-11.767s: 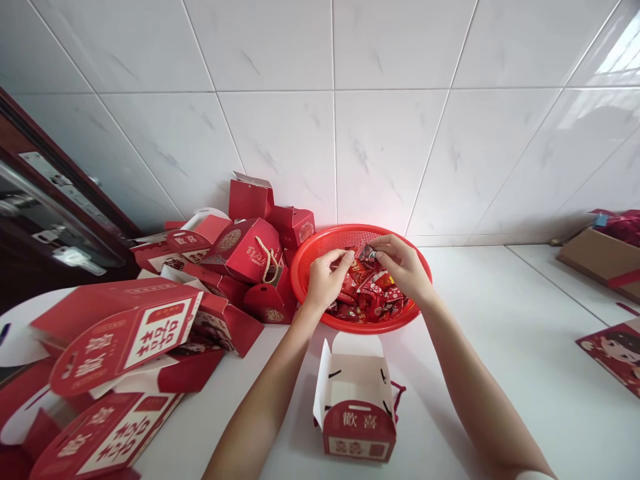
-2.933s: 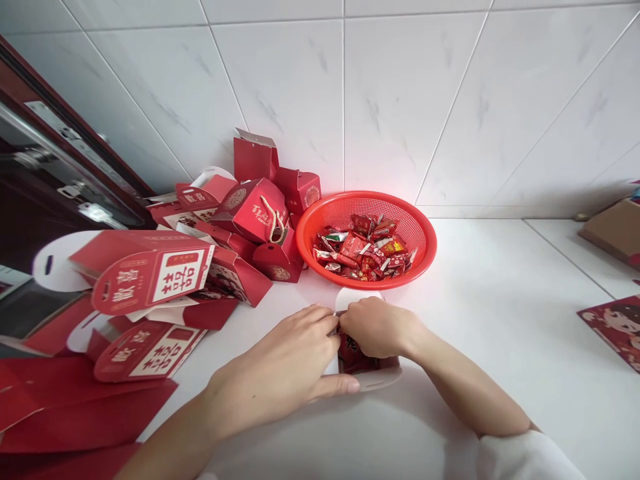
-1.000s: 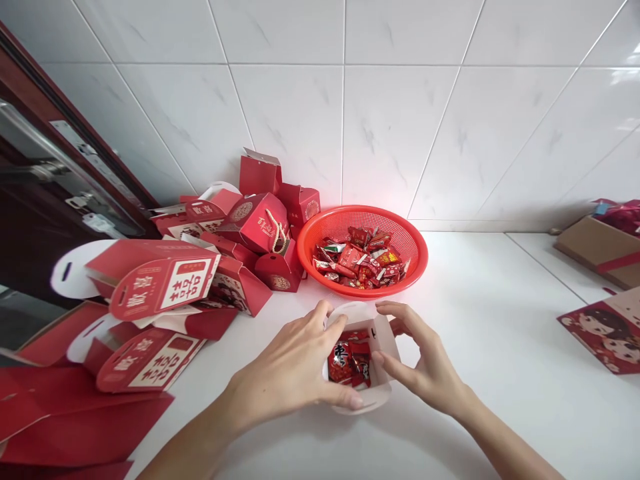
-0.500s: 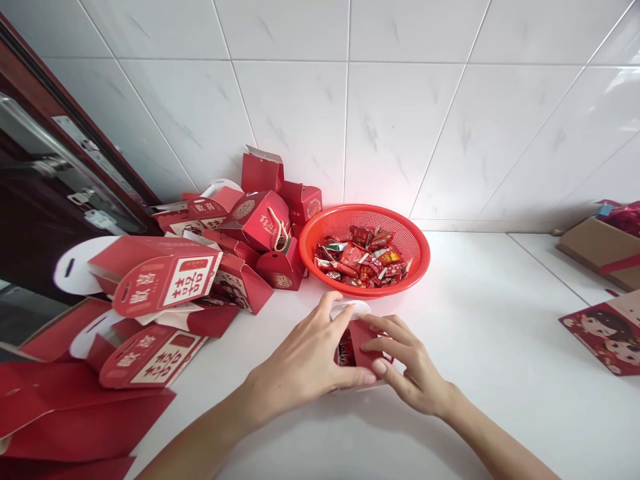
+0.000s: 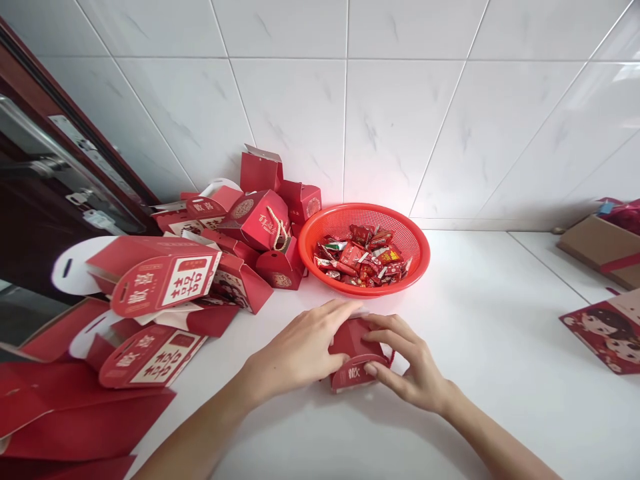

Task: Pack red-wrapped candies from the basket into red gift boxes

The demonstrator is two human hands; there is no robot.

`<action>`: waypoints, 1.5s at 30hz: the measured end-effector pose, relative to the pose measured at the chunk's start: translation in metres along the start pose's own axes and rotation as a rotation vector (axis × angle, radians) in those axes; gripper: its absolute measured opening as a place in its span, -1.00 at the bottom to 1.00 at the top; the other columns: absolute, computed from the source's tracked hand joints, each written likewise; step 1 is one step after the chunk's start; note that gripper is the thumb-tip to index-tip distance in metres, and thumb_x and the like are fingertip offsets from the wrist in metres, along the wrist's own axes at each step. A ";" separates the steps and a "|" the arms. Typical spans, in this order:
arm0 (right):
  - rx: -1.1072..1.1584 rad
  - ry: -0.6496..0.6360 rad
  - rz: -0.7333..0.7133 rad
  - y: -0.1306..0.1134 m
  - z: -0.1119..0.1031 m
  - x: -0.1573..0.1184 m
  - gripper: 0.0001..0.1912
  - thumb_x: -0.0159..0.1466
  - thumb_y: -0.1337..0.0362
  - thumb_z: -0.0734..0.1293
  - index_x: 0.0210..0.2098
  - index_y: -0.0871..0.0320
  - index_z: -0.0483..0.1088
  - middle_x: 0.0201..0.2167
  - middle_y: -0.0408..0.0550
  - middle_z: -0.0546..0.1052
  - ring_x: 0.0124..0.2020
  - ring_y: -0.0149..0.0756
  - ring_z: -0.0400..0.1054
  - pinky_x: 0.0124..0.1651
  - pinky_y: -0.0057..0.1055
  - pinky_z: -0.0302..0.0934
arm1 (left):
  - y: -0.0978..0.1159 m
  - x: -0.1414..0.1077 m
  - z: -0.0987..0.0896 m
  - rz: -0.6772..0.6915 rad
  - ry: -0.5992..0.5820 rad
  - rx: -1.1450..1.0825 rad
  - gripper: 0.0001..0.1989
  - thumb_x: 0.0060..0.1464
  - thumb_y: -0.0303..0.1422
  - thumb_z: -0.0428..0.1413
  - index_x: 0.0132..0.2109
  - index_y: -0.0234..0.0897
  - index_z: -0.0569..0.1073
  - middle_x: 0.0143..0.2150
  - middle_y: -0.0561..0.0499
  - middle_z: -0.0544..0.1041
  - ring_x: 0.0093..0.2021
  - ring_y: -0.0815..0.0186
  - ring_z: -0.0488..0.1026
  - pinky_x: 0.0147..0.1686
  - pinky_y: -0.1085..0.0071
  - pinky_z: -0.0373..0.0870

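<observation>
A small red box [image 5: 356, 340] with light lettering on its near flap stands on the white counter [image 5: 480, 320]; its red top panels cover the inside. From the left, my left hand [image 5: 305, 343] wraps round the box, thumb at the near flap and fingers at the far side. My right hand [image 5: 407, 360] grips the right side, fingers on the top and thumb near the front flap. Just beyond the hands sits a red plastic basket [image 5: 423, 257] holding several wrapped candies [image 5: 357, 257].
Many red boxes [image 5: 165, 277] are piled at the left beside a dark door [image 5: 30, 213]. At the right edge lie a brown carton [image 5: 600, 247] and a printed box [image 5: 607, 333]. A tiled wall [image 5: 390, 120] rises behind.
The red panels have come down over the box's opening, hiding the contents seen before. The lettered flap now shows at the near side, and my left thumb has drawn back to the left.
</observation>
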State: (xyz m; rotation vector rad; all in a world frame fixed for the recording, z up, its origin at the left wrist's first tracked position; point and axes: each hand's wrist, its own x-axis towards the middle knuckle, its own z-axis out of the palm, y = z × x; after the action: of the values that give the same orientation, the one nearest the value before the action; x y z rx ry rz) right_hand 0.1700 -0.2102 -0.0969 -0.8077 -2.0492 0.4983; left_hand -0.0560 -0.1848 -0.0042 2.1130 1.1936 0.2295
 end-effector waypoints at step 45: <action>-0.323 -0.027 0.132 0.009 -0.011 0.003 -0.60 0.39 0.01 0.36 0.09 0.09 0.51 0.19 0.26 0.48 0.02 0.06 0.54 -0.04 -0.05 0.53 | -0.016 0.013 0.002 -0.064 -0.073 0.006 -0.58 0.05 -0.07 0.28 -0.04 -0.17 0.42 0.01 -0.05 0.45 -0.04 0.08 0.49 -0.09 0.22 0.43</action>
State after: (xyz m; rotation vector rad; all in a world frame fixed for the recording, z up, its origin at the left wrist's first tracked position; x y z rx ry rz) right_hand 0.1812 -0.2012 -0.0944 -1.1380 -2.1409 0.2516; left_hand -0.0584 -0.1695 -0.0180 2.0668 1.2180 0.1194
